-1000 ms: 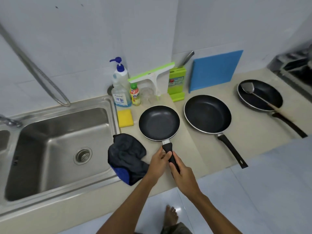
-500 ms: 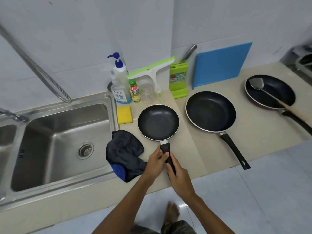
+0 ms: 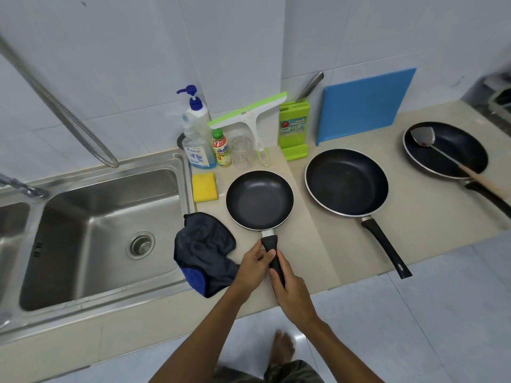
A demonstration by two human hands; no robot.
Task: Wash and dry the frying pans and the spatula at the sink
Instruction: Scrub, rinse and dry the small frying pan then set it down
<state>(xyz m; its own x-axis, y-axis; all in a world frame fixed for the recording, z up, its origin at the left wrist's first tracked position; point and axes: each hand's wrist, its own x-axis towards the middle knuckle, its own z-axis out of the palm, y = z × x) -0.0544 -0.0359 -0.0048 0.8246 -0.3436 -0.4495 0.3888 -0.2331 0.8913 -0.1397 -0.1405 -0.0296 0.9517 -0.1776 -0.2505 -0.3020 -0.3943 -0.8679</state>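
We judge washing not started: left hand (image 3: 254,268) and right hand (image 3: 290,293) grip small pan (image 3: 259,200) by its handle, flat on surface (image 3: 304,244); dry sink (image 3: 91,261) at 9 o'clock. Medium pan (image 3: 345,182), large pan (image 3: 453,158), spatula (image 3: 423,136) wait at 3 o'clock.

The small pan (image 3: 260,200), larger pan (image 3: 345,182) and rightmost pan (image 3: 464,145) holding the spatula (image 3: 445,157) sit on the counter (image 3: 304,244)

I'm seeing the sink (image 3: 63,230) sitting leftmost; cloth (image 3: 204,250) and sponge (image 3: 204,187) are lying beside its rim — the small pan (image 3: 259,200) just right of them, the middle pan (image 3: 345,182) further right; the spatula (image 3: 423,136) is lying in the far pan (image 3: 464,150).
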